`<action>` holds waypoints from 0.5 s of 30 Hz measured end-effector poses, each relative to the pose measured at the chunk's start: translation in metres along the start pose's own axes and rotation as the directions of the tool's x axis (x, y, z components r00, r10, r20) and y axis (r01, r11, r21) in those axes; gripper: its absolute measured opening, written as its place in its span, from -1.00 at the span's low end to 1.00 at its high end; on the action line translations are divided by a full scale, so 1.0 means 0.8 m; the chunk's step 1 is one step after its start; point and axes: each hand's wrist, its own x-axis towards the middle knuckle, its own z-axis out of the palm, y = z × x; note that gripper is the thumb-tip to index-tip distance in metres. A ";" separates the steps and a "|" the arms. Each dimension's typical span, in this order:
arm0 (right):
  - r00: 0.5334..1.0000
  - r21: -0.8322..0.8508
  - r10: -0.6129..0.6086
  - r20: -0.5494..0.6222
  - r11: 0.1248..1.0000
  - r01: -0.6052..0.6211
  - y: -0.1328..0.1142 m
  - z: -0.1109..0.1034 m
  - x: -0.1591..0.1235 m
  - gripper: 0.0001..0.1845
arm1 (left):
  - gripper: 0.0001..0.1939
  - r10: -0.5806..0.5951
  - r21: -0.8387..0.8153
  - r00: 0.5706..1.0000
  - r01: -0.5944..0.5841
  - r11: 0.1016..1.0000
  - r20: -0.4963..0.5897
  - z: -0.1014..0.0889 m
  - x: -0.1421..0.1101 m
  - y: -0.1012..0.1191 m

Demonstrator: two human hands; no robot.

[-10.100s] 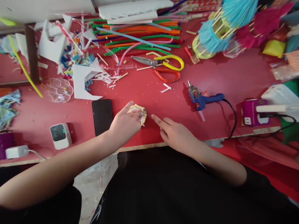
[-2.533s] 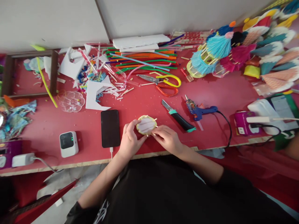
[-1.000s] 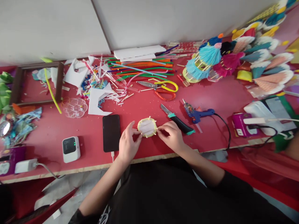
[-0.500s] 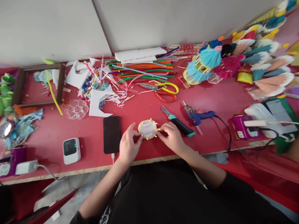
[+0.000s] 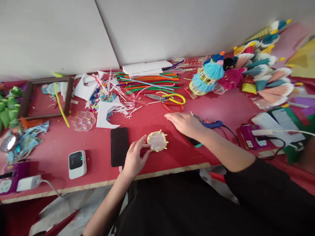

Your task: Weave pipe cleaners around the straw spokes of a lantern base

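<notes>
A small round craft piece [image 5: 157, 141], white inside with a pale yellow rim and several short sticks around its edge, lies on the red table. My left hand [image 5: 136, 154] pinches its left edge between thumb and fingers. Out to the right and further from me, my right hand [image 5: 185, 124] is stretched above the table with its fingers extended and nothing visible in them. Beneath it lies a knife [image 5: 194, 142], mostly hidden, its black and green handle end showing. Just beyond that hand is a blue hot glue gun [image 5: 213, 124], partly covered.
Yellow-and-red-handled scissors [image 5: 169, 97] lie beyond my hands, before colourful pipe cleaners [image 5: 150, 83]. A phone [image 5: 119, 147] and white device [image 5: 77, 164] are left. Paper scraps [image 5: 105, 114] and a frame [image 5: 45, 116] lie further left; blue tasselled crafts [image 5: 206, 77] stand back right.
Ten seconds ago my right hand worked the knife at the piece; later the knife lay on the table. My right hand has now left the piece's edge and moved over the knife; my left stays.
</notes>
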 end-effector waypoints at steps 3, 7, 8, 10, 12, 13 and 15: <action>1.000 -0.119 0.012 0.022 0.993 -0.010 0.016 -0.006 0.058 -0.75 | -0.51 0.006 0.042 1.000 -0.006 0.999 0.002 0.000 0.001 0.000; 0.998 -0.226 0.036 0.053 0.974 -0.023 0.034 -0.003 0.138 -0.74 | -0.53 0.000 0.060 0.999 0.002 0.998 -0.046 0.002 0.001 -0.001; 0.997 -0.244 0.045 0.064 0.969 -0.028 0.037 0.001 0.156 -0.73 | -0.51 -0.011 0.049 0.998 0.014 0.999 -0.057 0.003 0.000 -0.001; 0.995 -0.258 0.053 0.087 0.966 -0.029 0.044 0.011 0.184 -0.71 | -0.49 -0.049 0.021 0.997 0.050 0.999 -0.066 0.003 -0.002 -0.002; 0.991 -0.256 0.052 0.120 0.966 -0.019 0.048 0.024 0.205 -0.69 | -0.49 -0.085 0.015 0.994 0.086 0.996 -0.064 0.005 -0.004 -0.002; 0.989 -0.252 0.048 0.138 0.968 -0.012 0.049 0.031 0.213 -0.68 | -0.49 -0.093 0.023 0.993 0.094 0.995 -0.067 0.005 -0.005 -0.002; 0.985 -0.239 0.039 0.169 0.971 0.002 0.051 0.046 0.226 -0.67 | -0.50 -0.084 0.045 0.993 0.088 0.995 -0.077 0.006 -0.005 -0.002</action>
